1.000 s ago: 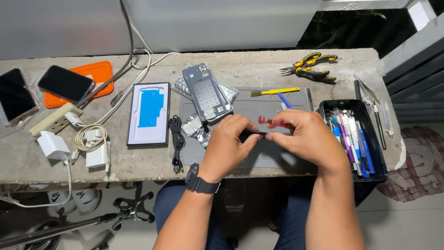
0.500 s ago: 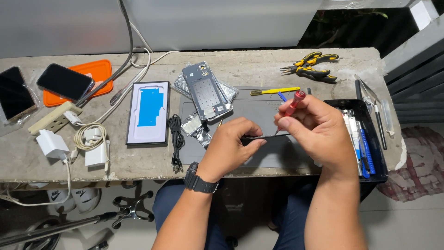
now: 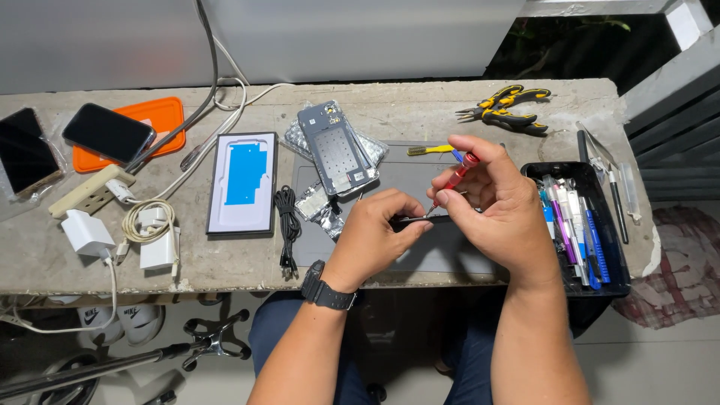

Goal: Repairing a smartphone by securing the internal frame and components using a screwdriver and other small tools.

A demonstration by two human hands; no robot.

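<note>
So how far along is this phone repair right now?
Done: the grey phone frame lies opened on the mat, and the panel with blue film sits apart to its left. In hand: the left hand steadies a thin dark part while the right hand puts the red screwdriver to it. Left: frame, panel and part are all still separate.

worktop (image 3: pixel 420 97): bare grey concrete slab
left: two phones (image 3: pixel 109 133), orange tray (image 3: pixel 154 120), power strip (image 3: pixel 90 193), white chargers (image 3: pixel 86 232)
middle: grey mat (image 3: pixel 405 169), blue-backed panel (image 3: pixel 244 182), black cable (image 3: pixel 286 225)
right: pliers (image 3: pixel 504 109), black tool tray (image 3: pixel 611 277)
</note>
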